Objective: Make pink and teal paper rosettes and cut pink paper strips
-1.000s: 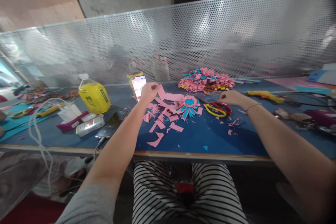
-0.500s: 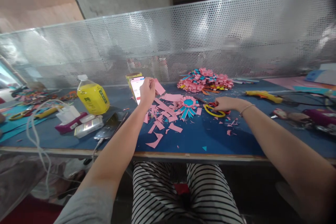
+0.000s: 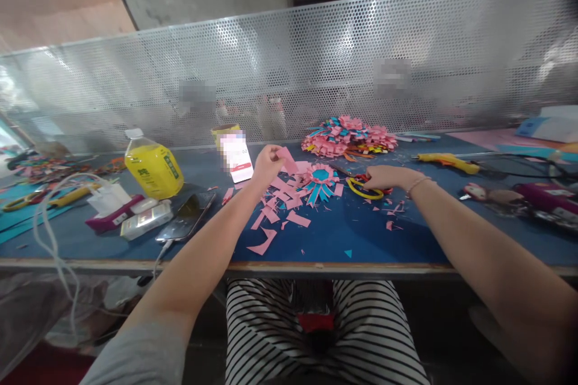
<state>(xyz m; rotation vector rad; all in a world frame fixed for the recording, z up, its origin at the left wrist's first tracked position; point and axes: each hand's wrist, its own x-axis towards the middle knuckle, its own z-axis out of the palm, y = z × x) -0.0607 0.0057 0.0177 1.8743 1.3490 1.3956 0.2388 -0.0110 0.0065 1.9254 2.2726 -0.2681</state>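
Observation:
Between the fingertips of my left hand (image 3: 270, 162) is a small piece of pink paper (image 3: 288, 160), raised over a scatter of pink paper scraps (image 3: 282, 194). My right hand (image 3: 385, 177) grips the scissors (image 3: 368, 194) by their yellow and red handles, low over the table; the blades are partly hidden. A pink and blue paper rosette (image 3: 321, 178) with blue tails lies between my two hands. Behind the left hand a phone (image 3: 238, 159) with a lit timer screen leans against a yellow roll (image 3: 226, 130).
A heap of pink and blue rosettes (image 3: 347, 135) sits behind the scissors. To the right lies a yellow-handled glue gun (image 3: 447, 162). On the left are a bottle of yellow liquid (image 3: 153, 168), a purple power strip (image 3: 112, 216) and another phone (image 3: 185, 219). A perforated metal screen (image 3: 316, 66) closes the back.
My left hand has moved right and down, away from the lit phone, carrying the pink paper; the screen is now uncovered. My right hand stays at the scissors.

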